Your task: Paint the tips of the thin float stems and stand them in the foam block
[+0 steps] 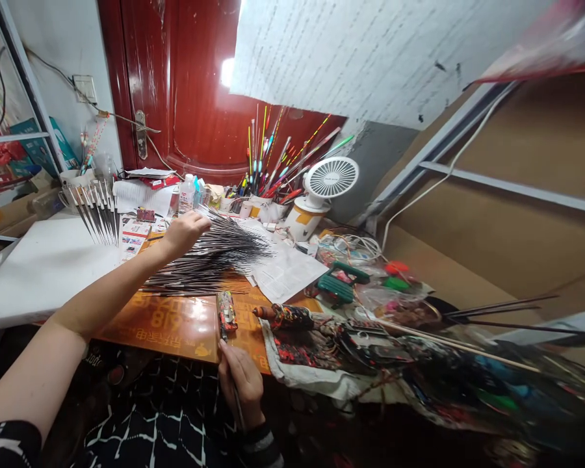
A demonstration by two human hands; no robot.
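My left hand [189, 232] reaches across the table to a large pile of thin dark rods [199, 263]. Its fingers are pinched together at the pile's upper left; what is between them, if anything, is too small to tell. Low at the table's front edge, my right hand [244, 383] is closed around a slim brush [238, 404], its dark end pointing up. Just above that end lies a small paint-spotted block [227, 312]. At the left, a row of dark tapered floats [97, 211] with pale ends stands tilted at the white foam board [53, 266].
A white fan [329, 179] stands at the back beside colourful fishing floats [263, 162] in a container. A bottle [186, 194] is behind the pile. Right of my right hand lie a paint-stained cloth [297, 351], a brown-handled tool [283, 316] and a green clamp-like object [338, 283].
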